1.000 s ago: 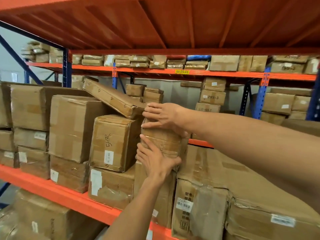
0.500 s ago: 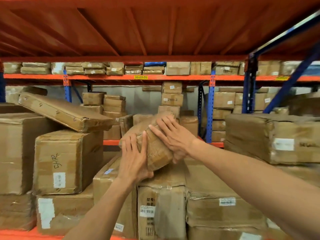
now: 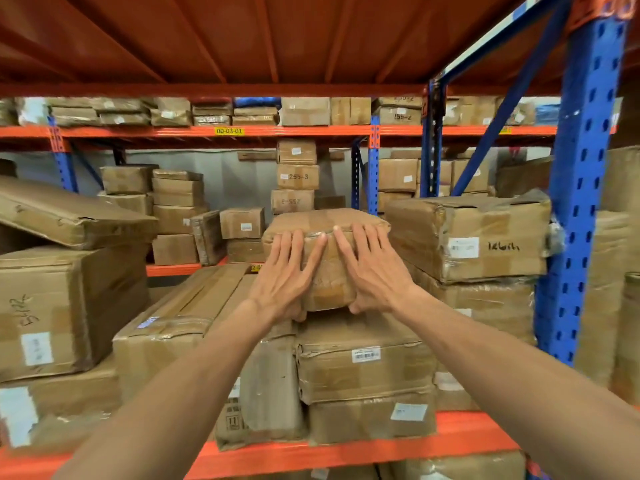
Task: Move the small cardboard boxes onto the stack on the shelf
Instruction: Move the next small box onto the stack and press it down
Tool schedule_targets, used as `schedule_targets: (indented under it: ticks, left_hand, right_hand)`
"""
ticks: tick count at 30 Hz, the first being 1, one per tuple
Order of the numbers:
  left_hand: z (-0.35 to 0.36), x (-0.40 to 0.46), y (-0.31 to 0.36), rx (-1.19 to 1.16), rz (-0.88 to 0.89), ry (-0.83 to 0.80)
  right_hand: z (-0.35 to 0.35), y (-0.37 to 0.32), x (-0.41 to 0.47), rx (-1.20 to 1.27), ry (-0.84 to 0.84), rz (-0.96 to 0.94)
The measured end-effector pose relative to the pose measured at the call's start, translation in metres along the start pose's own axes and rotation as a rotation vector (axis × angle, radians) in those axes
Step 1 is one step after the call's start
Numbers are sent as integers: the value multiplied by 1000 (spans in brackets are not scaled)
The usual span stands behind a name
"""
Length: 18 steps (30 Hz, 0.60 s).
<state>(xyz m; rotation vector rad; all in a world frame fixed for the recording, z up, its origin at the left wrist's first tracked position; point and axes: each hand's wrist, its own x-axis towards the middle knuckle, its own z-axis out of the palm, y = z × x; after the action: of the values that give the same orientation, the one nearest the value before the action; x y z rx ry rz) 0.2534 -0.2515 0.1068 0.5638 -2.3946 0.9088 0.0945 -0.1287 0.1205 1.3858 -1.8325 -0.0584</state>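
Shelf (image 3: 381,448): orange beam carrying taped cartons.
Stack (image 3: 363,365): creased cartons; the top one bears the task's box.
Small cardboard box (image 3: 325,220): on top of the stack. Tape-wrapped with rounded corners, so probably light, slightly soft and slick; best held at the lower edge and sides.
Left hand (image 3: 287,275), right hand (image 3: 374,271): fingers (image 3: 363,237) straight and spread flat on the box's near face, thumbs at its lower edge.

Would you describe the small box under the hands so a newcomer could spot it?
From the orange shelf beam, go up the middle stack. The small cardboard box tops it, left of the large box with handwriting. Only it has a left hand and right hand pressed flat on it.
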Motion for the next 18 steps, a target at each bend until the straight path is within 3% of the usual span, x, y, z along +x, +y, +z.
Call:
schedule_targets:
  ticks: [5, 8, 18]
  left_hand:
    - [-17, 35, 69, -17, 89, 36]
    - [-15, 32, 100, -24, 72, 30]
    - [-19, 28, 108, 91, 5, -146]
  right_hand:
    - [9, 57, -57, 10, -33, 118]
    - [22, 73, -80, 12, -50, 77]
    - [48, 68, -81, 39, 1, 50]
